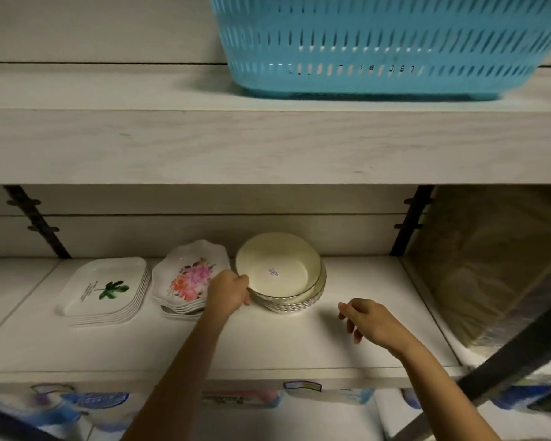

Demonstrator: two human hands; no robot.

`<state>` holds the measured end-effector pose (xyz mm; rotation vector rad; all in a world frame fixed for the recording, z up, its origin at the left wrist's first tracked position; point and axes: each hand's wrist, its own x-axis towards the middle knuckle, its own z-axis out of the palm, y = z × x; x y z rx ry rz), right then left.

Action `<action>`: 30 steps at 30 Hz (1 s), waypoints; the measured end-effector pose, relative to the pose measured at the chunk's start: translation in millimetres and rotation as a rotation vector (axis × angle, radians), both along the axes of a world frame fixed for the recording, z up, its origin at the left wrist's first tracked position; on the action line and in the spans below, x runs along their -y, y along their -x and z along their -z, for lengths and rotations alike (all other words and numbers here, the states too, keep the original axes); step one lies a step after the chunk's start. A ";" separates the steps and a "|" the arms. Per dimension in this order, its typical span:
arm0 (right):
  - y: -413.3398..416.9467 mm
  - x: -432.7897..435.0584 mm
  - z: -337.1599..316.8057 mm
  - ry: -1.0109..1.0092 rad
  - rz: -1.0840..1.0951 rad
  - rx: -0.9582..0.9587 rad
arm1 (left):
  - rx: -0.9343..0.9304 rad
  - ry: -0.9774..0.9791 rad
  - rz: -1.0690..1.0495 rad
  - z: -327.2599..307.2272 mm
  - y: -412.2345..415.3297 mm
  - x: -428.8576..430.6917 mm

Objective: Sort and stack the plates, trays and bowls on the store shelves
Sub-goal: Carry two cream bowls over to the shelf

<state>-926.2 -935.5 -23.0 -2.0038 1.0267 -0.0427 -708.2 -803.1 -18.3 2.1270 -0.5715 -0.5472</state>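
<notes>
On the lower white shelf (268,342) stand three stacks in a row. At the left is a stack of square white trays (109,288) with a green leaf print. In the middle is a stack of wavy-edged plates (188,275) with pink flowers. At the right is a stack of round cream bowls (283,272); the top bowl sits tilted on the pile. My left hand (228,292) grips the left rim of that top bowl. To the right of the bowls my right hand (368,319) hovers just above the shelf, fingers loosely curled, holding nothing.
A blue slotted plastic basket (385,46) stands on the upper shelf (204,144) overhead. Black brackets (411,221) flank the lower bay. Plastic-wrapped goods (497,265) fill the right side. Packaged items (242,401) sit below the shelf's front edge.
</notes>
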 end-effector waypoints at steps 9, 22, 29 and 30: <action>7.7 1.5 0.7 -0.036 0.008 0.012 | -0.011 -0.093 0.067 21.3 4.7 26.9; -34.9 -28.4 -2.0 -0.008 -0.107 0.033 | 0.133 -0.132 0.174 8.6 6.8 -55.6; -101.1 -86.5 -11.2 -0.006 -0.292 0.117 | 0.297 -0.143 -0.118 -9.1 -40.4 -144.3; -111.7 -96.5 -12.3 -0.007 -0.318 0.123 | 0.302 -0.142 -0.166 -9.2 -50.0 -157.5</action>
